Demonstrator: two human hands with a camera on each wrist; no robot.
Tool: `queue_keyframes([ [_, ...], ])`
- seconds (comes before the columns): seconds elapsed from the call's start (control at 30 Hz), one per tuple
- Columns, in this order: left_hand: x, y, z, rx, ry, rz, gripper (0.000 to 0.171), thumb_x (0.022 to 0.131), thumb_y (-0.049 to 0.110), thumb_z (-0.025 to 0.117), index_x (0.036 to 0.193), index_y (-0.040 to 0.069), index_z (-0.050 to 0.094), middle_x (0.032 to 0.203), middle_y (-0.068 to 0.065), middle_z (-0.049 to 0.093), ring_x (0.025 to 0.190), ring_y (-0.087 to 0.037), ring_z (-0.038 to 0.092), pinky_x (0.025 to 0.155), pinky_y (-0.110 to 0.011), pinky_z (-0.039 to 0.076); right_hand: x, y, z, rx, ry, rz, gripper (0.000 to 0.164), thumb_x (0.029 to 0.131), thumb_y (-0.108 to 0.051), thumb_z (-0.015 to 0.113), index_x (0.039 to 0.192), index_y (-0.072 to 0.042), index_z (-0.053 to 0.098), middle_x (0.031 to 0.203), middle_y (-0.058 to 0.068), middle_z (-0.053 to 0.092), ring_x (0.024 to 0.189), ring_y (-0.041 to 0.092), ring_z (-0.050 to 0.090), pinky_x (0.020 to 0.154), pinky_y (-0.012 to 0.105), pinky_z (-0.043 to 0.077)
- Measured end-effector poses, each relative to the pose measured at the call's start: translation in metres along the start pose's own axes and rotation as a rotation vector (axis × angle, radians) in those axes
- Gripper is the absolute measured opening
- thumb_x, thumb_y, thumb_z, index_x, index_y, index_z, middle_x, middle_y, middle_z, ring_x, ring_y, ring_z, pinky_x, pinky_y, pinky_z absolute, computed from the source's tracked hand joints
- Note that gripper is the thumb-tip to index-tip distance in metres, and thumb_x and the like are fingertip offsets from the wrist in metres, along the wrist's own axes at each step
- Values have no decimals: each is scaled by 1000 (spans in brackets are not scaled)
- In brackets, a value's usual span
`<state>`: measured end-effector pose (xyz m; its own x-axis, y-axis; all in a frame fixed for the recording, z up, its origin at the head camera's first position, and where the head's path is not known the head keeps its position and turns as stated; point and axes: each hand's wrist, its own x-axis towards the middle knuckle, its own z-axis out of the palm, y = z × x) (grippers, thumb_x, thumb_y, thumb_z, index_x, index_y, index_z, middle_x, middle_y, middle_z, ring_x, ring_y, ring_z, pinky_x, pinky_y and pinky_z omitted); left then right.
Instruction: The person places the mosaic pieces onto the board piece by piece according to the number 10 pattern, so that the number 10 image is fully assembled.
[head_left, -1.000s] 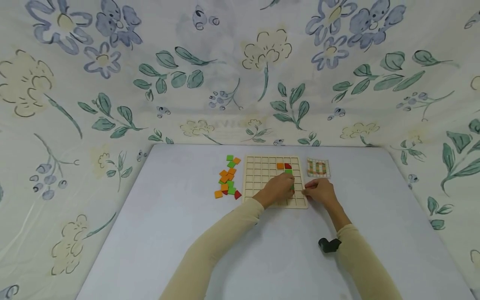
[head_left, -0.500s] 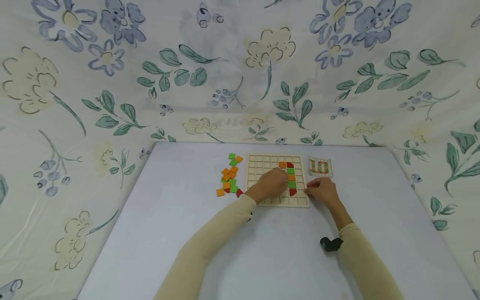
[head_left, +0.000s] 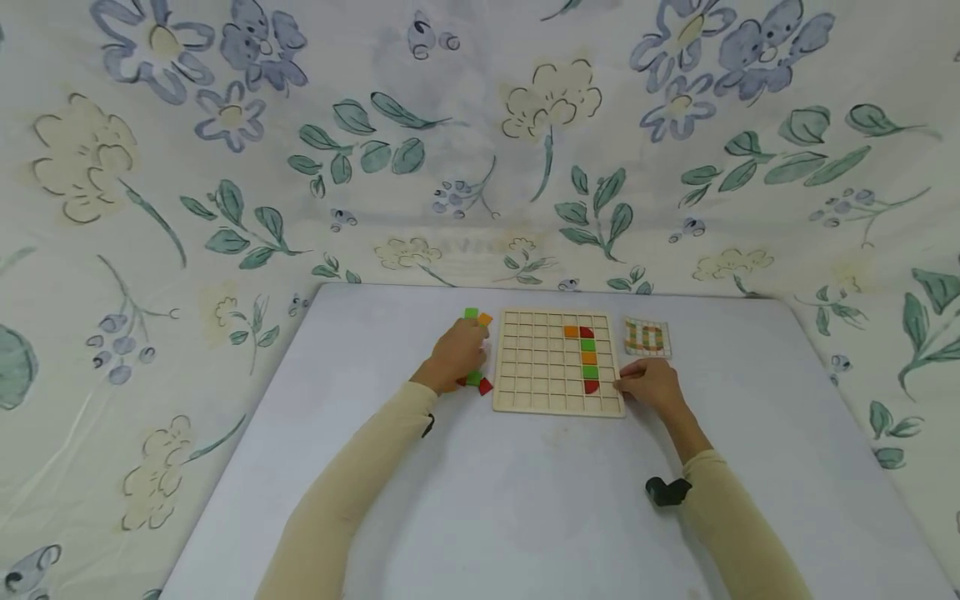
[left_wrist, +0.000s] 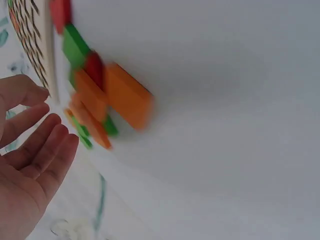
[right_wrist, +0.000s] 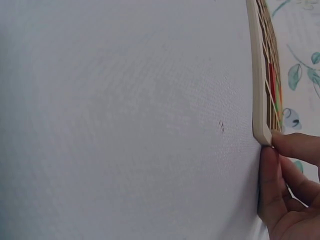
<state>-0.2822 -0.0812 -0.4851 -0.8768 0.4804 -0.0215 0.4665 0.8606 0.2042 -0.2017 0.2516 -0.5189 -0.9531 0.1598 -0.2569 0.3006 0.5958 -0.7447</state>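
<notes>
A wooden grid board (head_left: 534, 363) lies on the white table. Near its right side a column of red, green and orange tiles (head_left: 589, 358) fills several squares, topped on the left by an orange square tile (head_left: 572, 332). My left hand (head_left: 456, 354) is over the loose tile pile left of the board and hides most of it. In the left wrist view its fingers (left_wrist: 57, 150) are loosely bent with nothing between them, beside orange tiles (left_wrist: 127, 95). My right hand (head_left: 651, 383) pinches the board's right edge between thumb and fingers, at the corner in the right wrist view (right_wrist: 259, 100).
A small card with a checked colour pattern (head_left: 647, 337) lies right of the board. A red tile (head_left: 486, 386) sits close to the board's left edge. A dark device (head_left: 667, 492) is at the right wrist. Floral cloth (head_left: 480, 167) rises behind the table.
My left hand has moved left, off the board's tile column and over to the loose pile, uncovering the column. My right hand stays at the board's edge.
</notes>
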Motion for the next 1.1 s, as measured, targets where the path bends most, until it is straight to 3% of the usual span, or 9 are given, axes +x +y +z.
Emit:
queue_keyframes([
  [0.1, -9, -17, -1, -5, -9, -61, 26, 87, 9, 66, 111, -1, 68, 102, -11, 60, 93, -25, 55, 81, -32, 51, 1, 0, 0, -7, 3, 2, 30, 82, -15, 75, 104, 5, 69, 85, 11, 70, 69, 16, 64, 62, 27, 51],
  [0.27, -16, -33, 3, -53, -39, -116, 30, 88, 13, 67, 114, -2, 67, 100, -12, 59, 89, -24, 54, 85, -32, 50, 1, 1, -2, -11, 4, -3, 31, 83, -15, 75, 105, 6, 68, 85, 12, 70, 69, 15, 64, 61, 26, 51],
  [0.73, -15, -39, 5, -154, -78, -168, 37, 87, 11, 72, 120, -3, 65, 105, -14, 59, 90, -25, 55, 86, -33, 51, 0, -1, 0, -1, 5, 8, 30, 83, -15, 75, 104, 5, 68, 86, 12, 69, 70, 17, 63, 61, 25, 51],
  [0.93, -13, -37, 3, -178, -39, -131, 35, 83, 10, 75, 115, -3, 68, 105, -14, 61, 90, -24, 56, 86, -33, 51, 1, 0, 0, 6, 3, 5, 30, 83, -15, 75, 104, 5, 68, 85, 12, 69, 70, 16, 63, 61, 25, 51],
  [1.1, -9, -21, 4, -219, 23, -42, 34, 81, 10, 77, 112, -3, 70, 100, -11, 62, 85, -21, 54, 78, -30, 51, 3, 1, 0, 12, -2, 9, 30, 83, -14, 74, 105, 6, 68, 85, 12, 69, 69, 16, 64, 61, 26, 52],
])
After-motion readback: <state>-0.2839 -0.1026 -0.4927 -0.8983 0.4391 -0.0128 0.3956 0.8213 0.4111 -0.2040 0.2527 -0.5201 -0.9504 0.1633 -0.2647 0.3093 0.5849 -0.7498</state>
